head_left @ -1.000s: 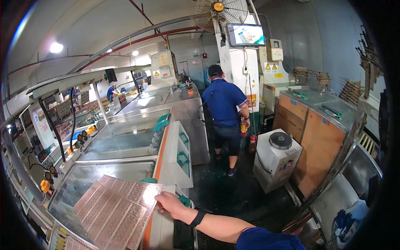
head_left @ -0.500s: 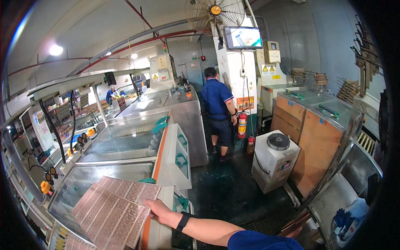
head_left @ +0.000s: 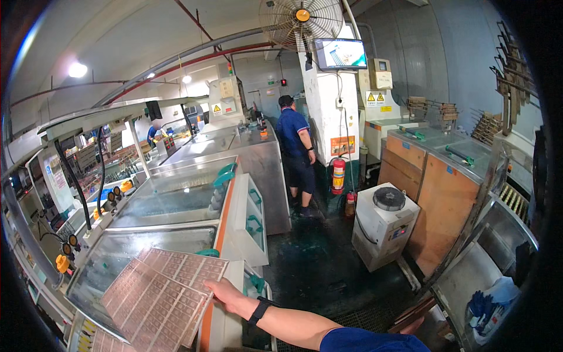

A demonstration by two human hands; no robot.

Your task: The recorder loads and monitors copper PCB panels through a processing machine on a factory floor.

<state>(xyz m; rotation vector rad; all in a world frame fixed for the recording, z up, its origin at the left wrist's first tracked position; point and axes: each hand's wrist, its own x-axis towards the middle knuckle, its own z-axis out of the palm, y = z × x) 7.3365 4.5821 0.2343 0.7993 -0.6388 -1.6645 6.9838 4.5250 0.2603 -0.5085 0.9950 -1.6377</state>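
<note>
My right hand (head_left: 226, 295) reaches in from the lower right and pinches the right edge of thin copper-coloured panels (head_left: 155, 302). They are overlapping rectangular sheets marked with a grid of small blocks, fanned apart at an angle. My thumb lies at the edge and the other fingers are mostly hidden. The panels are over the front of a machine with a clear lid (head_left: 176, 234). A dark band circles my right wrist. My left hand does not show. Below the held panels, part of another copper-coloured sheet (head_left: 108, 341) appears at the lower edge.
Green handles line the machine's side. Across the dark floor stand a white boxy unit (head_left: 385, 226), wooden-sided cabinets (head_left: 443, 217) and a metal cart (head_left: 478, 287) with blue gloves. A person (head_left: 295, 149) stands in the aisle by a fire extinguisher (head_left: 338, 175). Another person is far left.
The person in the aisle has stepped slightly farther off and turned more to the right. My right hand keeps its grip on the panels, almost unmoved.
</note>
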